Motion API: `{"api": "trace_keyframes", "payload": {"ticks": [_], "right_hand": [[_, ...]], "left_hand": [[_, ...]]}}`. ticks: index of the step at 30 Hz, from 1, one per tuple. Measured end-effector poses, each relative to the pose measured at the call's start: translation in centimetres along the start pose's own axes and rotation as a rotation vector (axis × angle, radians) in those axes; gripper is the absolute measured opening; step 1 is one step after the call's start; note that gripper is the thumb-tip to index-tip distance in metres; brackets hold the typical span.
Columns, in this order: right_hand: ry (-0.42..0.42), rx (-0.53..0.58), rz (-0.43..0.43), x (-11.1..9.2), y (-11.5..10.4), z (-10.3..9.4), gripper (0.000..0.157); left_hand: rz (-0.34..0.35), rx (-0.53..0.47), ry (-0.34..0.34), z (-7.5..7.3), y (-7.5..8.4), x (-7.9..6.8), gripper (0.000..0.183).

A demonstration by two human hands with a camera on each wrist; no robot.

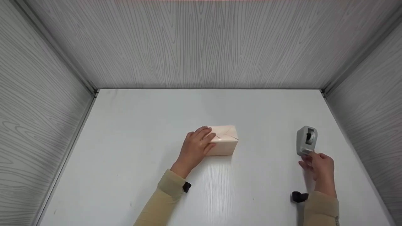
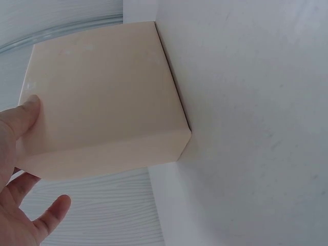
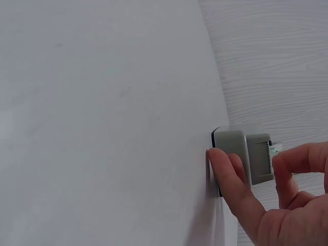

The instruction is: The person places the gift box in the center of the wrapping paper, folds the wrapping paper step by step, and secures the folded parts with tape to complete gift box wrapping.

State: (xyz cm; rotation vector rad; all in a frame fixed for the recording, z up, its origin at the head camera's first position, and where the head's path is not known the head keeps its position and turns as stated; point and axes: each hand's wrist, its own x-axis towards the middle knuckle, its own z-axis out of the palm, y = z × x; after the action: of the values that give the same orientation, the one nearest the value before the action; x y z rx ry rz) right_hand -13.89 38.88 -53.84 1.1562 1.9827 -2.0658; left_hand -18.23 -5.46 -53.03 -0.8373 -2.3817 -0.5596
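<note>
A box wrapped in pale peach paper [image 1: 223, 147] sits near the middle of the white table, with folded paper seams on its upper face. My left hand [image 1: 195, 147] grips its left end; in the left wrist view the thumb [image 2: 31, 110] presses one broad face, while other fingers are partly hidden behind the box. On the right, a grey tape dispenser [image 1: 302, 140] holds a roll of tape. My right hand [image 1: 323, 166] is at its near end. There, the right wrist view shows fingertips pinching the tape end [image 3: 275, 148] beside the toothed cutter, another finger touching the dispenser's body.
Grey wood-grained panels [image 1: 201, 47] enclose the white table [image 1: 132, 125] at the back and both sides. The right panel [image 1: 370, 94] stands close to the dispenser. A dark wrist-worn piece [image 1: 300, 196] juts from beside the right sleeve.
</note>
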Motion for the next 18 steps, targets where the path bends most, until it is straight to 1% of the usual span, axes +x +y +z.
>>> {"api": "trace_keyframes", "payload": {"ticks": [5,13,18], "right_hand": [[-0.019,0.018,-0.008,-0.01,0.33,-0.08,0.020],[-0.047,0.017,-0.023,-0.12,0.68,-0.33,0.032],[-0.061,0.030,-0.029,-0.18,0.63,-0.45,0.028]], "left_hand": [[0.002,-0.016,0.008,0.02,-0.04,-0.01,0.031],[0.002,-0.028,0.015,0.04,-0.01,-0.03,0.031],[0.006,-0.021,0.019,0.12,-0.03,-0.02,0.031]]}}
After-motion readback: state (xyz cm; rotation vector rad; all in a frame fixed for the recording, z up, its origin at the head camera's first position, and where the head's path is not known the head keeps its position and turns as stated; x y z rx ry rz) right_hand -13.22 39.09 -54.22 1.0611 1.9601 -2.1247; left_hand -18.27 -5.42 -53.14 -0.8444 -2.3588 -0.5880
